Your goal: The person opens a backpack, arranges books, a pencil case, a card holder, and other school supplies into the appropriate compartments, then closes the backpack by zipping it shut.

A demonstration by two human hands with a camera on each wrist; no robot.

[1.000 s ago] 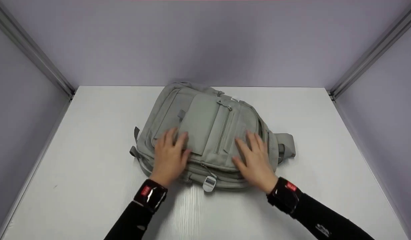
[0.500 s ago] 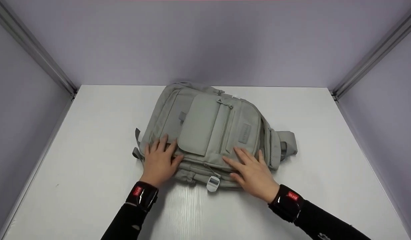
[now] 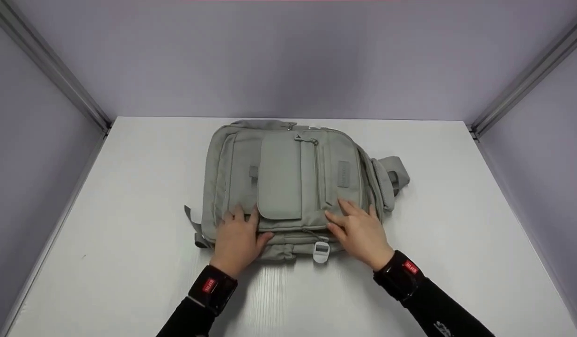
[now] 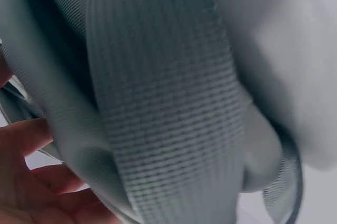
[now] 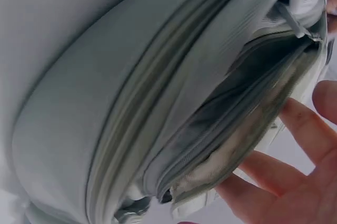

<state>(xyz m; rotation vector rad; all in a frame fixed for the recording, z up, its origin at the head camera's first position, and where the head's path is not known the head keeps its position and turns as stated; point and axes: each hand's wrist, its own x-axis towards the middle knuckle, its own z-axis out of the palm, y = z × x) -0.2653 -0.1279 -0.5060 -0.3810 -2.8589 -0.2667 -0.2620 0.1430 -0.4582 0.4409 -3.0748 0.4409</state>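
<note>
A grey-green backpack lies front side up on the white table, its long side roughly level with the back edge. My left hand rests on its near left part, fingers spread over the fabric. On the near right part lies my right hand, its extended fingers touching the front panel. Between the hands, a white tag hangs from a zipper. In the right wrist view a zipped pocket gapes, and fingers touch its edge. A wide webbing strap fills much of the left wrist view.
The white table is bounded by a pale back wall and side walls. A short strap sticks out at the bag's left, and a folded handle strap at its right.
The backpack has turned counterclockwise, its right end moving away and its left end nearer. Both hands have stayed on it; the white tag has shifted right.
</note>
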